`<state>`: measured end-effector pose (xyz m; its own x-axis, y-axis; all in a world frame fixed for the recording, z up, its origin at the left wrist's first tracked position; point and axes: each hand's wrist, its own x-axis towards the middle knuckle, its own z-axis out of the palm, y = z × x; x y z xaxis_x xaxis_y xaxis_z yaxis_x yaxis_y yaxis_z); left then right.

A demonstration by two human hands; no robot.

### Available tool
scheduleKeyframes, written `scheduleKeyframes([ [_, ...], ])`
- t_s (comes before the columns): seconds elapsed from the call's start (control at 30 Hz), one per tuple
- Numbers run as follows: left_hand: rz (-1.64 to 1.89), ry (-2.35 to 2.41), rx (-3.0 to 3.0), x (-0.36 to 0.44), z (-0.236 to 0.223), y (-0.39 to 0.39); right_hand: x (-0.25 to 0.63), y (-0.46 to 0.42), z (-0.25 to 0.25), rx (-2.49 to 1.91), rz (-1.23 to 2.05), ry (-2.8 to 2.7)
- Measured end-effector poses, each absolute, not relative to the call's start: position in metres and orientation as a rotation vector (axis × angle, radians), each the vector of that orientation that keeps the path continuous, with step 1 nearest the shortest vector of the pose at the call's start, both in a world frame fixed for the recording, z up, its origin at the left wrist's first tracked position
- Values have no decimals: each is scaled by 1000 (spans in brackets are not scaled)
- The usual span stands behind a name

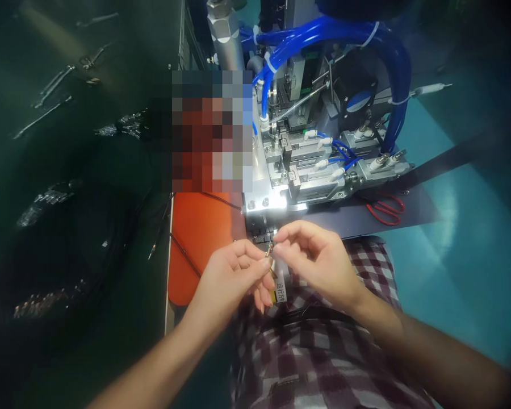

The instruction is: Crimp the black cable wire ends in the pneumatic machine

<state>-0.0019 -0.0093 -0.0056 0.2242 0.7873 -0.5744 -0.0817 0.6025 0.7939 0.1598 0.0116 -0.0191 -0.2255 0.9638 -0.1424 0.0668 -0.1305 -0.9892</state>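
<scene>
My left hand (234, 270) pinches the end of a cable between thumb and forefinger, and short thin wires (269, 250) with coppery tips stick out above the grip. From the right, my right hand (319, 261) has thumb and forefinger closed at those wire tips. Both hands meet just in front of the metal front block (264, 211) of a machine. A black cable (186, 255) runs over the orange mat toward my left wrist; whether it is the held one I cannot tell. Below the fingers shows a yellow and white label (280, 292).
Behind my hands stands the machine with metal slides (315, 184) and thick blue air tubes (323, 31). Red-handled scissors (385, 211) lie to the right. An orange mat (204, 227) is at left, and bundles of dark cables (46, 304) lie beyond it. Part of the view is pixelated.
</scene>
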Motion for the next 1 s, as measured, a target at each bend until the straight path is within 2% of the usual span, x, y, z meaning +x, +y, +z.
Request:
scheduleKeyframes([
  [0.33,750,1171,737,0,-7,-12,162,10,-29,-1137,1240,-1466],
  [0.7,842,1212,601,4,-5,-9,162,10,-31,-1216,1395,-1318],
  [1.0,822,1201,579,2,-3,-8,155,15,-25,-1208,1384,-1330],
])
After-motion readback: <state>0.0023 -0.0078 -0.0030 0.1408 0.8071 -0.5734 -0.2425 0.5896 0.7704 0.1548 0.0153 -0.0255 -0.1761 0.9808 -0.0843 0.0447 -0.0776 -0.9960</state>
